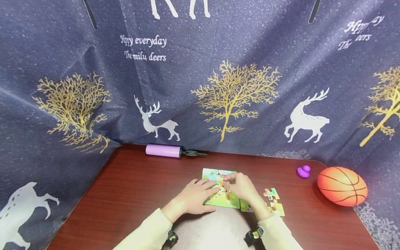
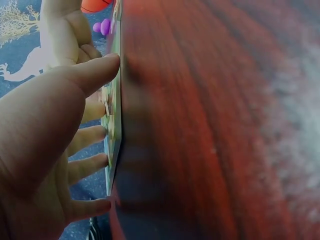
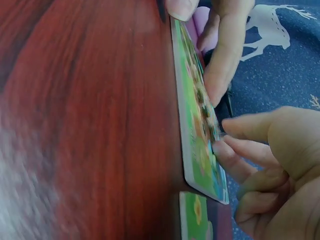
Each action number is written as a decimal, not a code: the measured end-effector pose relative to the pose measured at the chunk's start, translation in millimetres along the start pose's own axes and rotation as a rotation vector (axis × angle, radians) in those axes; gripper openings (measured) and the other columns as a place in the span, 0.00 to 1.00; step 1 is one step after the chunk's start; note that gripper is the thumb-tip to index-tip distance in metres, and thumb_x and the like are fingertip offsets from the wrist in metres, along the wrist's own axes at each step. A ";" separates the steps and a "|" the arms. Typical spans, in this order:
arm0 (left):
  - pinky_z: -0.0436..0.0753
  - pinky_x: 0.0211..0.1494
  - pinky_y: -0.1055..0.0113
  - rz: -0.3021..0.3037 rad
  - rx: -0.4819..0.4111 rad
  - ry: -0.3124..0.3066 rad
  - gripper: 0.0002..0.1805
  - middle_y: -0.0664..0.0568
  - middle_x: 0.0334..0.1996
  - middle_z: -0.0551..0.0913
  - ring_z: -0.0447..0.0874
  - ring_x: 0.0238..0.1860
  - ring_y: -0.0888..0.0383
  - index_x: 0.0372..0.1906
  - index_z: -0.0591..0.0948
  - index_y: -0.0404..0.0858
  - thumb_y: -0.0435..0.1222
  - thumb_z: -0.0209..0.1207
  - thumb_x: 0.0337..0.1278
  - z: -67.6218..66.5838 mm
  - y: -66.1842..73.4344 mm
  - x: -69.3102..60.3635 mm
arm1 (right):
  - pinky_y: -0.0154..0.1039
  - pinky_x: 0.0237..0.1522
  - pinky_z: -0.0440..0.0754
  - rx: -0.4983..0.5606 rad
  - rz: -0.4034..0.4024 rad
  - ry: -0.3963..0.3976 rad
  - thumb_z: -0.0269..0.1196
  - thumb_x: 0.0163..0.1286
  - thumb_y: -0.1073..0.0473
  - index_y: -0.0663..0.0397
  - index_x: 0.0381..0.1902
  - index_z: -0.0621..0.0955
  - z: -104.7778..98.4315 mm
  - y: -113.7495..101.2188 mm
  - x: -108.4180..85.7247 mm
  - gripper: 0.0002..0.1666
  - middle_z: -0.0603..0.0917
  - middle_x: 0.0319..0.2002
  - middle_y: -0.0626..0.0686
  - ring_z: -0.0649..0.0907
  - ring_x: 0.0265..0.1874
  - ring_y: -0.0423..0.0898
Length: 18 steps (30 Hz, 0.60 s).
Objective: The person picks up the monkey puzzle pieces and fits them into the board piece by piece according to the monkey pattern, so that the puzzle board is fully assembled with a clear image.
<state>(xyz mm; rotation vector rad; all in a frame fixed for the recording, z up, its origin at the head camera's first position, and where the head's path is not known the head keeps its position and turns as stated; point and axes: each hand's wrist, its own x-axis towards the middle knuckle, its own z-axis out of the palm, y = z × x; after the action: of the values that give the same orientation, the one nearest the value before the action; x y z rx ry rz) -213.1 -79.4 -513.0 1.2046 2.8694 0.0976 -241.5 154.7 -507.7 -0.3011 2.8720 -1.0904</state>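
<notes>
A colourful cartoon jigsaw puzzle (image 1: 223,202) in a flat tray lies on the dark red-brown table. My left hand (image 1: 196,197) rests on its left side with fingers spread, the thumb near the bottom edge. Over the upper right part is my right hand (image 1: 243,186), thumb and forefinger pinching a puzzle piece at the picture's surface; the piece is mostly hidden. In the right wrist view, the remaining right fingers (image 3: 262,195) curl inward. Another green puzzle piece (image 1: 245,205) lies beside the tray, partly behind the right wrist. Loose puzzle pieces (image 1: 276,209) lie farther right.
At the back left of the table (image 1: 125,194) lies a pink-purple hand pump (image 1: 163,150) with a black nozzle. A purple rubber duck (image 1: 303,171) and an orange basketball (image 1: 342,186) sit at the right. A dark blue patterned cloth (image 1: 187,76) hangs behind.
</notes>
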 end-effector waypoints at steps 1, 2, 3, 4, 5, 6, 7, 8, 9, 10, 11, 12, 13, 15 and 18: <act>0.67 0.73 0.42 0.000 -0.004 -0.003 0.40 0.58 0.78 0.65 0.63 0.77 0.52 0.79 0.69 0.55 0.66 0.55 0.68 0.3 0.1 0.1 | 0.48 0.40 0.82 0.001 -0.011 -0.009 0.74 0.65 0.55 0.48 0.43 0.92 -0.8 0.6 -0.3 0.09 0.89 0.36 0.46 0.84 0.33 0.45; 0.67 0.73 0.42 -0.001 -0.007 -0.005 0.40 0.57 0.78 0.65 0.63 0.77 0.52 0.79 0.69 0.54 0.65 0.55 0.68 0.5 0.2 0.2 | 0.47 0.38 0.81 0.003 -0.021 -0.021 0.74 0.65 0.55 0.49 0.44 0.91 -1.6 1.3 -0.6 0.11 0.89 0.35 0.45 0.83 0.31 0.44; 0.67 0.73 0.43 0.000 -0.011 -0.006 0.39 0.57 0.78 0.65 0.62 0.77 0.52 0.79 0.69 0.54 0.65 0.55 0.68 0.8 0.3 0.4 | 0.45 0.36 0.80 0.003 -0.031 -0.030 0.74 0.65 0.54 0.49 0.45 0.91 -2.5 2.0 -1.1 0.12 0.88 0.34 0.44 0.82 0.30 0.43; 0.67 0.73 0.43 0.001 -0.015 -0.005 0.39 0.57 0.78 0.65 0.62 0.77 0.51 0.79 0.69 0.54 0.65 0.56 0.68 1.2 0.4 0.5 | 0.44 0.36 0.79 0.008 -0.037 -0.040 0.74 0.65 0.54 0.49 0.46 0.91 -3.4 2.8 -1.4 0.12 0.88 0.33 0.42 0.81 0.29 0.42; 0.67 0.73 0.43 0.003 -0.020 -0.003 0.39 0.57 0.78 0.65 0.62 0.77 0.51 0.79 0.69 0.54 0.65 0.56 0.68 1.6 0.4 0.8 | 0.43 0.36 0.78 0.014 -0.043 -0.049 0.74 0.65 0.54 0.49 0.46 0.91 -4.1 4.1 -1.7 0.13 0.87 0.33 0.41 0.80 0.29 0.41; 0.68 0.73 0.43 0.005 -0.025 0.000 0.39 0.57 0.78 0.66 0.63 0.77 0.51 0.79 0.69 0.54 0.64 0.57 0.68 1.9 0.4 0.9 | 0.42 0.34 0.78 0.019 -0.047 -0.055 0.74 0.66 0.54 0.49 0.47 0.91 -5.1 5.4 -2.3 0.13 0.87 0.32 0.41 0.80 0.29 0.40; 0.68 0.73 0.43 0.008 -0.030 0.004 0.39 0.57 0.77 0.66 0.63 0.77 0.51 0.78 0.70 0.54 0.64 0.57 0.67 2.2 0.4 1.1 | 0.40 0.33 0.77 0.019 -0.046 -0.055 0.74 0.66 0.54 0.48 0.47 0.91 -6.0 6.8 -2.9 0.13 0.86 0.32 0.40 0.79 0.28 0.39; 0.68 0.72 0.43 0.013 -0.033 0.010 0.39 0.57 0.77 0.66 0.63 0.76 0.51 0.78 0.70 0.54 0.64 0.58 0.67 2.3 0.4 1.2 | 0.39 0.31 0.76 0.024 -0.046 -0.054 0.73 0.66 0.54 0.49 0.47 0.91 -6.9 8.4 -3.7 0.13 0.86 0.31 0.40 0.78 0.26 0.38; 0.69 0.72 0.43 0.017 -0.036 0.016 0.39 0.57 0.77 0.67 0.64 0.76 0.51 0.78 0.71 0.54 0.64 0.58 0.67 2.7 0.4 1.3 | 0.38 0.29 0.75 0.029 -0.041 -0.051 0.73 0.66 0.54 0.49 0.47 0.91 -8.2 9.6 -4.9 0.12 0.85 0.30 0.40 0.76 0.25 0.38; 0.70 0.72 0.43 0.023 -0.040 0.023 0.39 0.56 0.76 0.67 0.64 0.76 0.51 0.77 0.71 0.54 0.64 0.59 0.66 2.6 0.3 1.4 | 0.38 0.27 0.73 0.036 -0.034 -0.048 0.73 0.66 0.54 0.49 0.46 0.91 -9.3 11.0 -5.7 0.12 0.85 0.30 0.41 0.74 0.22 0.38; 0.70 0.71 0.43 0.027 -0.045 0.028 0.39 0.56 0.76 0.68 0.64 0.75 0.51 0.77 0.71 0.53 0.63 0.59 0.66 2.6 0.2 1.4 | 0.38 0.24 0.72 0.038 -0.028 -0.045 0.73 0.66 0.55 0.49 0.46 0.91 -10.2 12.6 -6.4 0.12 0.84 0.30 0.41 0.72 0.19 0.39; 0.70 0.71 0.43 0.031 -0.050 0.032 0.38 0.56 0.75 0.68 0.65 0.75 0.51 0.77 0.72 0.53 0.63 0.59 0.66 2.8 0.0 1.3 | 0.39 0.22 0.71 0.041 -0.024 -0.043 0.73 0.65 0.56 0.49 0.46 0.90 -11.1 13.7 -7.4 0.12 0.84 0.30 0.42 0.69 0.17 0.40; 0.70 0.71 0.43 0.033 -0.055 0.036 0.38 0.56 0.75 0.69 0.65 0.75 0.51 0.76 0.72 0.53 0.63 0.60 0.66 3.0 -0.2 1.3 | 0.38 0.23 0.71 0.039 -0.023 -0.042 0.74 0.65 0.56 0.49 0.46 0.90 -11.8 14.8 -8.3 0.12 0.84 0.30 0.42 0.69 0.16 0.40; 0.71 0.70 0.42 0.037 -0.059 0.044 0.37 0.55 0.74 0.69 0.66 0.74 0.51 0.75 0.73 0.52 0.62 0.60 0.66 3.4 -0.7 1.3 | 0.39 0.27 0.74 0.025 -0.036 -0.048 0.75 0.63 0.55 0.48 0.45 0.90 -11.8 16.6 -9.0 0.13 0.84 0.31 0.42 0.72 0.19 0.40; 0.71 0.70 0.42 0.037 -0.064 0.046 0.36 0.56 0.74 0.69 0.65 0.74 0.52 0.74 0.74 0.51 0.62 0.60 0.66 4.5 -1.0 1.6 | 0.41 0.35 0.78 0.009 -0.070 -0.057 0.78 0.59 0.52 0.46 0.45 0.90 -10.2 18.2 -9.4 0.16 0.85 0.34 0.43 0.78 0.27 0.40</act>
<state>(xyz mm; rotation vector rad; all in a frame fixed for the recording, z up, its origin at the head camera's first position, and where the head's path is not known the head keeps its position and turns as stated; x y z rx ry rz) -214.7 -78.7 -517.6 1.2610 2.8591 0.2199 -236.4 176.6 -512.3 -0.4278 2.8251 -1.0871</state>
